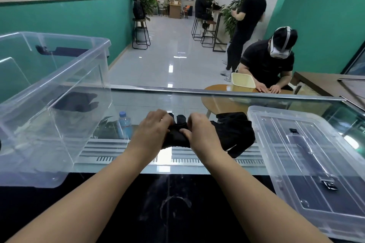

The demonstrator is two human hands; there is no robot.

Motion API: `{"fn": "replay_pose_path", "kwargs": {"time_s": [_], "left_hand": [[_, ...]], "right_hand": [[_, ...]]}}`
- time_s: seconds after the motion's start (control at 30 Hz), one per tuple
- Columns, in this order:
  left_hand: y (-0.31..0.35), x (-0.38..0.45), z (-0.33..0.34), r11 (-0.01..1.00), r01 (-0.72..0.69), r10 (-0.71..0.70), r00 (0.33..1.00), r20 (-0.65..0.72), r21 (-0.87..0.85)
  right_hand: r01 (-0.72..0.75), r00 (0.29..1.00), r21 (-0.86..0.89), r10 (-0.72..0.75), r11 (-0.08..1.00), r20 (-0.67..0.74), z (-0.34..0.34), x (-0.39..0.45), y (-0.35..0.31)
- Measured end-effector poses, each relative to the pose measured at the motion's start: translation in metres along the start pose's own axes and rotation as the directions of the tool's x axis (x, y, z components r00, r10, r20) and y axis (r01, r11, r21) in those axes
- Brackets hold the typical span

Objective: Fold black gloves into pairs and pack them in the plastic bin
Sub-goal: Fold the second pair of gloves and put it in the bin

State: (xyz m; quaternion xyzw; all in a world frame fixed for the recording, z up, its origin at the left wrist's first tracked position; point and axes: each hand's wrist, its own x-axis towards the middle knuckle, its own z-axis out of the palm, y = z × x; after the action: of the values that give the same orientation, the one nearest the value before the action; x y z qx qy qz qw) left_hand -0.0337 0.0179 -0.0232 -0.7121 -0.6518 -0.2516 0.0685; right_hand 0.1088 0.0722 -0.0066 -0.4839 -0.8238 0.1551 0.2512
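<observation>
A bunched pair of black gloves [176, 137] lies on the glass counter in the middle of the head view. My left hand [154, 130] grips its left side and my right hand [199, 133] grips its right side, thumbs curled into the cloth. Glove fingertips stick up between my hands. More loose black gloves [235, 134] lie in a heap just right of my right hand. The clear plastic bin [59, 77] stands at the left, with a folded black glove pair [78, 101] on its floor.
The bin's clear lid [308, 156] lies flat at the right, close to the loose gloves. A water bottle [125, 124] shows below the glass top. The counter's far metal edge [217, 91] runs across. Beyond it a seated person works at a round table; others stand farther back.
</observation>
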Motion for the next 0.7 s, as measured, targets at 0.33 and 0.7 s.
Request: {"fn": "replay_pose_path", "kwargs": {"time_s": [0.33, 0.7], "left_hand": [[-0.025, -0.024, -0.010, 0.972, -0.031, 0.080, 0.976, 0.204, -0.234], [-0.017, -0.045, -0.018, 0.966, -0.032, 0.092, 0.970, 0.227, -0.256]], "right_hand": [[0.306, 0.889, -0.033, -0.273, 0.952, 0.366, -0.019, -0.023, 0.016], [0.277, 0.942, -0.013, -0.269, 0.961, 0.200, -0.013, -0.041, 0.009]]}}
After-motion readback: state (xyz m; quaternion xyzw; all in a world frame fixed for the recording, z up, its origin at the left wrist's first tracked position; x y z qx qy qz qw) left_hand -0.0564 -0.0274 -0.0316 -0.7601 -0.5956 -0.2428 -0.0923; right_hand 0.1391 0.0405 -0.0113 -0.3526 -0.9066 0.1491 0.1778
